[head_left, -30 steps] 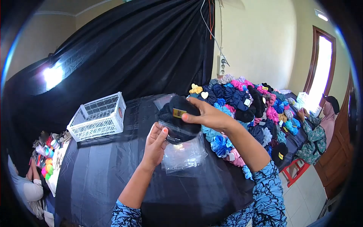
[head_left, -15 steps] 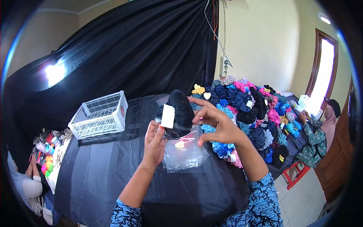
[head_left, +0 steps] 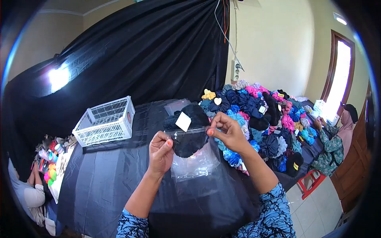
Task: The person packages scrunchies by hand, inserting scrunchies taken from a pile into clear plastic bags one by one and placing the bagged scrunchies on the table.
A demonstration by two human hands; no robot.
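A black fluffy scrunchie [head_left: 197, 114] with a square white tag [head_left: 183, 121] sits partly inside a clear plastic bag [head_left: 190, 139], its upper part standing out above the bag's mouth. My left hand [head_left: 161, 152] pinches the left edge of that mouth between thumb and fingers. At the opposite edge, my right hand [head_left: 229, 135] has thumb and forefinger pressed together on the plastic. Below lie more clear bags [head_left: 195, 168] on the dark cloth. Another flat clear packet [head_left: 177, 106] rests just behind the scrunchie.
Right of my hands is a large heap of colourful scrunchies [head_left: 274, 119]. A white plastic basket [head_left: 104, 133] stands at the back left of the black-covered table [head_left: 107, 178]. One person sits at the right, another at the left, and a red stool [head_left: 311, 184] stands at right.
The scrunchie has gone lower into the bag and its tag has tilted. My right hand has closed from spread fingers to a pinch on the bag's edge; my left moved from the tag to the bag.
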